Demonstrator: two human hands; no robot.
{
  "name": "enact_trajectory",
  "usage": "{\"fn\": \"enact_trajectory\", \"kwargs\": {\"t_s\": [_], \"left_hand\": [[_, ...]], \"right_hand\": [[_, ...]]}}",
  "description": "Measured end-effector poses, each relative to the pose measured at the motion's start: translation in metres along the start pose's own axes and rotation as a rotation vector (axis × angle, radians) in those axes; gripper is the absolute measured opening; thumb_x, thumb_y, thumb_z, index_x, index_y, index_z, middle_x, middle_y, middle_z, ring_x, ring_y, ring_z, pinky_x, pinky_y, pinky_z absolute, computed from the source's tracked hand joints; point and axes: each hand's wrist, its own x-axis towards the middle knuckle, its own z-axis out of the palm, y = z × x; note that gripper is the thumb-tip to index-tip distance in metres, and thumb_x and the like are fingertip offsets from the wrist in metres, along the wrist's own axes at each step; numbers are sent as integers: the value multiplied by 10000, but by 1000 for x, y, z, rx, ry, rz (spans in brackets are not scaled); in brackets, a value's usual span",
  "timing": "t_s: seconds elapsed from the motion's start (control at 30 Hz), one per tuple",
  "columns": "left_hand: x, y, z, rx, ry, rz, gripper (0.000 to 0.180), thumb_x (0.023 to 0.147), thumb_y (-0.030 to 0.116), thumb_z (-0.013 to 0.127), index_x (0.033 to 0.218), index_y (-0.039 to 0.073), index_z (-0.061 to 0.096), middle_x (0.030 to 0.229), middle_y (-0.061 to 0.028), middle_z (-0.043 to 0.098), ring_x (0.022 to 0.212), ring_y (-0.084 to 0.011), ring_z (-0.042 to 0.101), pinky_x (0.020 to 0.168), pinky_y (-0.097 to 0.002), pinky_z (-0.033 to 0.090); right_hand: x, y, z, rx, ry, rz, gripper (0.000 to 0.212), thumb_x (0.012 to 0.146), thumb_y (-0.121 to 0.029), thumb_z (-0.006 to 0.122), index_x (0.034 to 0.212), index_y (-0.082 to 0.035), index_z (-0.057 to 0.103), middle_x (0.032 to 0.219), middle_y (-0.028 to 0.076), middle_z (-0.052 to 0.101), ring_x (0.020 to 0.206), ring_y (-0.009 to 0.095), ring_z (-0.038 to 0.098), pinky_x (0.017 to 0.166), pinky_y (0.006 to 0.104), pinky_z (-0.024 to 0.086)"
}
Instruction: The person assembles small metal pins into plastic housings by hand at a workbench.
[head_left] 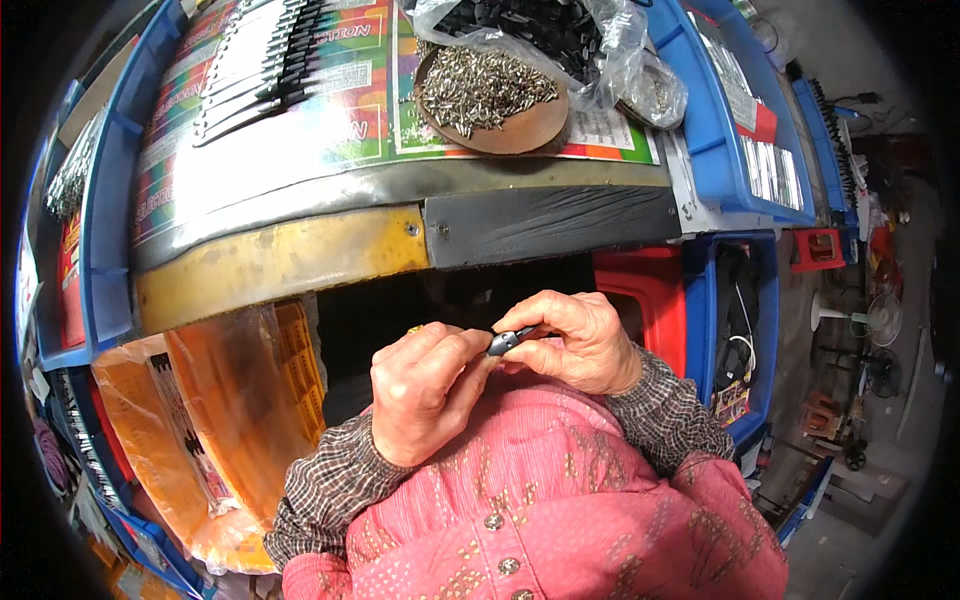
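In front of my chest, just off the bench's near edge, my left hand (425, 390) and my right hand (580, 340) meet fingertip to fingertip. Both are closed in a pinch on one small dark part (505, 342) with little holes or pins in its face. My fingers cover both its ends, so its full shape stays hidden. Beyond the hands, a brown shallow dish (520, 138) on the bench holds a heap of small silver pins (475, 90). A row of slim black-and-silver pieces (265, 85) lies to its left.
A clear plastic bag (625, 40) of black parts sits behind the dish. Blue trays (110, 260) flank the bench on the left and right. Below stand an orange plastic-lined crate (240, 380), a red stool-like object (665, 290) and a blue bin (765, 340). A fan (885, 320) is far right.
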Motion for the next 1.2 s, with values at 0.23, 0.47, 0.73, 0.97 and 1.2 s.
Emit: {"fn": "enact_trajectory", "kwargs": {"t_s": [0.23,0.47,0.73,0.97,1.2], "left_hand": [[-8,-1,8,34,1,-5,223,696,10,772,892,29,668,765,-82,655,588,-171,605,500,-267,457],[-14,-2,11,48,14,2,228,685,-12,758,885,28,655,758,-79,647,581,-185,595,501,-283,456],[-10,-6,11,46,-25,-2,228,682,-22,742,884,28,648,753,-81,639,586,-197,592,511,-294,458],[0,-8,10,81,33,67,236,681,-31,736,889,26,641,762,-89,632,603,-226,608,533,-315,470],[14,-3,-7,178,88,150,246,677,-28,746,888,28,633,745,-90,620,621,-231,615,539,-323,471]], "right_hand": [[-13,8,9,9,76,17,153,863,-7,665,1004,34,620,840,82,666,701,124,681,616,234,555],[-18,12,11,32,74,16,147,858,8,670,992,46,624,842,81,674,712,116,679,626,227,559],[-18,16,11,74,91,56,141,859,3,672,988,48,634,848,84,682,739,120,680,647,230,561],[-9,16,5,-106,140,-37,215,813,-36,727,1003,14,640,842,87,686,730,135,685,630,248,546],[20,-15,-16,-393,164,-184,289,764,-108,769,1010,2,664,811,100,686,703,183,680,636,274,529]]}}
